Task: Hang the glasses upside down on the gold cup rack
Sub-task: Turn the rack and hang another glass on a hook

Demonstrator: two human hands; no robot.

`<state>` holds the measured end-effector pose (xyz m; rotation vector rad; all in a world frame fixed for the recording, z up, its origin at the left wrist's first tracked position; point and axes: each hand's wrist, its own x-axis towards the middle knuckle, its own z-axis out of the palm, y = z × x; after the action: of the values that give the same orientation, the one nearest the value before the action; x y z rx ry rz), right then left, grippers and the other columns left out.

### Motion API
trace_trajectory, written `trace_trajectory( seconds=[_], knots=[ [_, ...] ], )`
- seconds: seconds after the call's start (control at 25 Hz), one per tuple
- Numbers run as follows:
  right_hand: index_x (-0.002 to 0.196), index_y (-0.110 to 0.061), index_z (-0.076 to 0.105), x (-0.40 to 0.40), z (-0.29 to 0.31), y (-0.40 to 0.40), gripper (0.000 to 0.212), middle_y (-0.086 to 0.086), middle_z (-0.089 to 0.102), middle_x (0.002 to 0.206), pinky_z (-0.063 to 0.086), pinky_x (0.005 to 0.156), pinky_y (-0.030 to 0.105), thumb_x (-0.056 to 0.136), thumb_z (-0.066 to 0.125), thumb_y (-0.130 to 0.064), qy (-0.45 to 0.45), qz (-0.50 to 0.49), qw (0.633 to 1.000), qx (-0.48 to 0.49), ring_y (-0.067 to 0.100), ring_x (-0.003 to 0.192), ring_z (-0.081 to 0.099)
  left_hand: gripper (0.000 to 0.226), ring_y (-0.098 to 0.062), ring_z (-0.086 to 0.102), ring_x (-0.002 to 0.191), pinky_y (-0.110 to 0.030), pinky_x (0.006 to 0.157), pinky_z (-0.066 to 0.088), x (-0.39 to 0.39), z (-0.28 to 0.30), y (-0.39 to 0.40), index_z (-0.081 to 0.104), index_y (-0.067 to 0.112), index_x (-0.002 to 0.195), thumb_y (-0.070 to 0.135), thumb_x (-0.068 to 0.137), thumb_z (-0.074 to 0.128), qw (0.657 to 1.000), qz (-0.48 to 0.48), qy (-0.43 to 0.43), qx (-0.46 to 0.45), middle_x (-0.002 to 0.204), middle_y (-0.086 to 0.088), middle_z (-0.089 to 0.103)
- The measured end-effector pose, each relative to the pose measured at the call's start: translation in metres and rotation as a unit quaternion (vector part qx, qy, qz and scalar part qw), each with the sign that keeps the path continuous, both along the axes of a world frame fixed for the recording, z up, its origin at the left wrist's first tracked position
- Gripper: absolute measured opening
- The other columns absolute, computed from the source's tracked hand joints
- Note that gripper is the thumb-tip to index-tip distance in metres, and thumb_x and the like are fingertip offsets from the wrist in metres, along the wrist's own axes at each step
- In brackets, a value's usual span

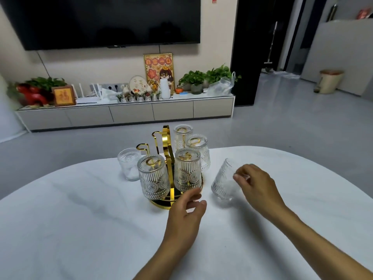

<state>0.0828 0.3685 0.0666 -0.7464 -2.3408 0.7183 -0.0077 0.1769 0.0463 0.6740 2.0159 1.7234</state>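
The gold cup rack (167, 142) stands on the white table (80, 219), with several embossed glasses hanging upside down on its hooks, such as the front-left glass (153, 178) and the front-right glass (187, 172). Two gold hooks at the back left are bare. A loose glass (128, 166) stands upright left of the rack. My right hand (256, 186) grips the rim of another glass (223, 184), tilted on the table right of the rack. My left hand (189, 211) touches the rack's round base at the front, fingers apart.
The table's curved far edge runs just behind the rack. Beyond it are grey floor, a low TV cabinet (125, 114) with plants and frames, and a wall-mounted television (105, 21). A bin (331, 80) stands far right.
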Motion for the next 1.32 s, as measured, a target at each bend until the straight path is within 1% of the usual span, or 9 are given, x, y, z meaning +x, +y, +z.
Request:
trace_trajectory(
  seconds=[0.24,0.48,0.6,0.68,0.76,0.84,0.96,1.08,1.32],
  knots=[
    [0.079,-0.020,0.066,0.032,0.071,-0.089,0.009,0.005,0.070,0.074,0.058,0.070,0.030,0.089,0.064,-0.021,0.194,0.169,0.930,-0.262,0.024,0.073,0.071,0.070,-0.010,0.069,0.101,-0.038,0.088,0.056,0.018,0.070,-0.035,0.060,0.027,0.126,0.052,0.064,0.081,0.975,0.059,-0.115,0.182,0.117,0.003,0.070],
    [0.087,-0.008,0.065,-0.005,0.101,-0.150,0.017,0.008,0.071,0.077,0.059,0.077,0.035,0.086,0.063,-0.025,0.243,0.243,0.860,-0.378,0.023,0.077,0.071,0.059,-0.024,0.066,0.111,-0.035,0.084,0.055,-0.013,0.114,-0.094,0.058,0.017,0.129,0.033,0.076,0.078,0.943,-0.020,-0.154,0.295,0.121,-0.007,0.070],
    [0.092,-0.015,0.069,-0.032,0.107,-0.152,0.019,0.008,0.070,0.093,0.060,0.073,0.039,0.088,0.065,-0.034,0.198,0.254,0.848,-0.422,0.022,0.081,0.070,0.081,-0.026,0.066,0.110,-0.043,0.086,0.054,-0.044,0.114,-0.110,0.056,0.018,0.132,0.030,0.059,0.088,0.947,0.052,-0.153,0.278,0.122,-0.010,0.069],
    [0.100,-0.022,0.066,-0.060,0.114,-0.141,0.020,0.003,0.067,0.104,0.059,0.075,0.044,0.090,0.061,-0.038,0.177,0.203,0.903,-0.335,0.018,0.085,0.068,0.091,-0.027,0.065,0.112,-0.042,0.084,0.053,-0.076,0.120,-0.116,0.055,0.018,0.132,0.028,0.050,0.092,0.952,0.118,-0.108,0.262,0.128,-0.011,0.065],
    [0.119,-0.026,0.057,-0.094,0.119,-0.120,0.029,-0.003,0.059,0.123,0.053,0.082,0.045,0.092,0.054,-0.037,0.092,0.128,0.986,-0.047,0.017,0.099,0.061,0.090,-0.021,0.068,0.106,-0.036,0.079,0.054,-0.109,0.132,-0.116,0.056,0.022,0.122,0.032,0.042,0.095,0.955,0.166,-0.029,0.242,0.121,-0.006,0.068],
    [0.138,-0.024,0.042,-0.127,0.119,-0.104,0.044,-0.001,0.046,0.144,0.045,0.092,0.043,0.095,0.047,-0.034,-0.040,0.109,0.978,0.173,0.025,0.120,0.049,0.086,-0.008,0.070,0.094,-0.025,0.071,0.054,-0.137,0.142,-0.110,0.059,0.026,0.113,0.042,0.037,0.096,0.962,0.188,0.068,0.186,0.110,0.002,0.070],
    [0.137,-0.017,0.044,-0.155,0.110,-0.089,0.042,0.007,0.046,0.146,0.041,0.093,0.047,0.099,0.040,-0.035,-0.165,0.119,0.960,0.195,0.034,0.123,0.044,0.074,-0.003,0.066,0.093,-0.015,0.068,0.053,-0.166,0.146,-0.091,0.064,0.032,0.112,0.039,0.045,0.094,0.971,0.157,0.148,0.103,0.107,0.011,0.066],
    [0.124,-0.015,0.053,-0.160,0.102,-0.083,0.036,0.009,0.058,0.131,0.040,0.081,0.044,0.098,0.038,-0.037,-0.139,0.117,0.963,0.200,0.035,0.111,0.051,0.075,-0.008,0.066,0.097,-0.023,0.079,0.056,-0.182,0.137,-0.071,0.064,0.027,0.121,0.029,0.053,0.094,0.975,0.103,0.193,0.029,0.106,0.012,0.066],
    [0.135,-0.019,0.047,-0.158,0.098,-0.079,0.044,0.005,0.051,0.143,0.041,0.093,0.051,0.099,0.037,-0.043,-0.145,0.126,0.962,0.194,0.036,0.120,0.049,0.065,-0.023,0.065,0.100,-0.044,0.088,0.056,-0.194,0.116,-0.058,0.067,0.028,0.118,0.027,0.059,0.093,0.959,0.078,0.266,-0.056,0.116,-0.003,0.067]
  ],
)
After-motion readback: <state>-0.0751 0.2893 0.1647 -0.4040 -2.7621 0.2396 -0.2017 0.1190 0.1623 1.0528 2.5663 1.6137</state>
